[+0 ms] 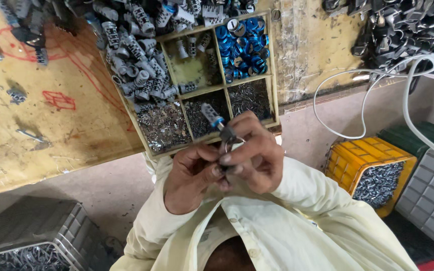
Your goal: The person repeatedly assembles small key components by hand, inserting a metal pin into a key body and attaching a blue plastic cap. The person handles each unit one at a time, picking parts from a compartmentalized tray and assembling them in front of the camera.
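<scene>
1. Head view: your left hand (193,173) sits at 6 o'clock of the tray (273,70), fingers curled shut, pinching the lower end of a small dark part (227,136).
2. Your right hand (254,155) is touching the left, at its 3 o'clock; its thumb and fingers close on the same part from the other side.
3. The part is held between both hands, just over the tray's near edge. A grey cylinder (210,114) with a blue band sticks out from it toward 11 o'clock.
4. The tray's compartments hold blue rings (243,42) at 1 o'clock, grey cylinders at 12, and fine metal bits (164,128) in the near row.
5. A loose heap of grey parts (131,50) lies at the tray's 10 o'clock on the bench (36,125).
6. A yellow crate (350,158) of metal pieces stands at 3 o'clock of your hands, with a white cable (365,100) looping above it.
</scene>
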